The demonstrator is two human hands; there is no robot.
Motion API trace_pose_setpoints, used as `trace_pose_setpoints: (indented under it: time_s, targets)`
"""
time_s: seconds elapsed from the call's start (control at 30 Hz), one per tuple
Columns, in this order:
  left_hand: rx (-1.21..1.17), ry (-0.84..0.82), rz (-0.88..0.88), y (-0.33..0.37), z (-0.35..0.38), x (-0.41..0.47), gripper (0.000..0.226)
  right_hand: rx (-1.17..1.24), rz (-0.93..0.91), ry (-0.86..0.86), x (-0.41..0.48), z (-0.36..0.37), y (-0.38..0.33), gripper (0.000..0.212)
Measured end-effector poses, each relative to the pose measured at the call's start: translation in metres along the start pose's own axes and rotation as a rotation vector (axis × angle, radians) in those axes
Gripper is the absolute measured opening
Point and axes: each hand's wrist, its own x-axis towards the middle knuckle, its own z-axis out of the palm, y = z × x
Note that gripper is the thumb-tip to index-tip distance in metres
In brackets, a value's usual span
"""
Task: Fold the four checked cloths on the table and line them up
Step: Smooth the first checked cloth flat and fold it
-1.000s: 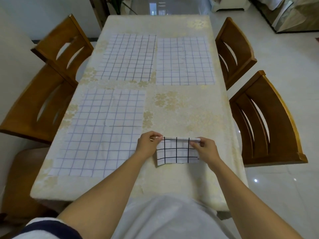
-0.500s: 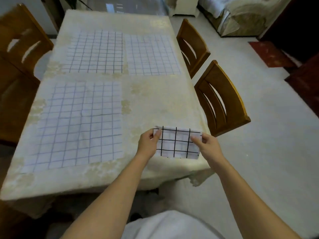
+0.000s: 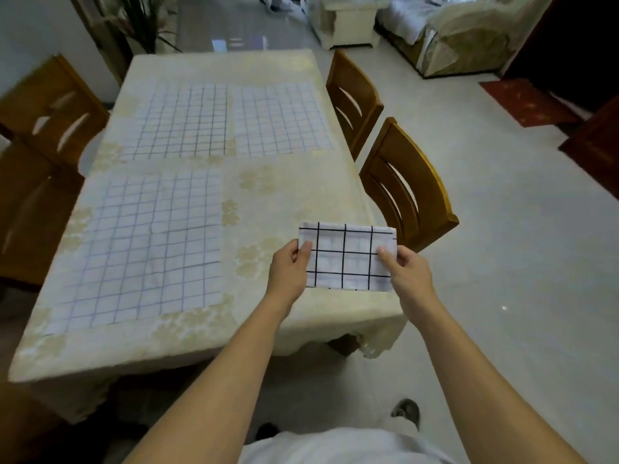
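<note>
A small folded checked cloth (image 3: 346, 256), white with dark lines, is held over the table's near right corner. My left hand (image 3: 289, 269) pinches its left edge and my right hand (image 3: 407, 271) pinches its right edge. Three more checked cloths lie spread flat on the table (image 3: 274, 202): a large one at the near left (image 3: 144, 246), one at the far left (image 3: 181, 120) and one at the far right (image 3: 279, 118).
Two wooden chairs (image 3: 407, 185) stand along the table's right side, the far one (image 3: 353, 98) beside the far right cloth. More wooden chairs (image 3: 47, 108) line the left side. Tiled floor opens to the right, with a sofa (image 3: 459, 38) beyond.
Both hands have carried the folded cloth to the right, toward the table's near right corner. The view has swung right and pulled back from the table.
</note>
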Motion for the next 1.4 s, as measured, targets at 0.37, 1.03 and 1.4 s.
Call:
trace_pose_setpoints:
  time_s: [0.37,1.03,1.4]
  targets:
    - [0.061,-0.11,0.041,0.072,0.253,0.009,0.025,0.051,-0.067,0.181,0.086,-0.239,0.03,0.019]
    - [0.001,-0.364,0.169,0.172,0.552,0.17,0.03,0.095,-0.053,0.494,0.267,-0.496,0.014,0.013]
    - [-0.08,-0.355,0.185,0.236,0.618,0.318,0.022,0.107,-0.079,0.504,0.432,-0.528,-0.059,0.025]
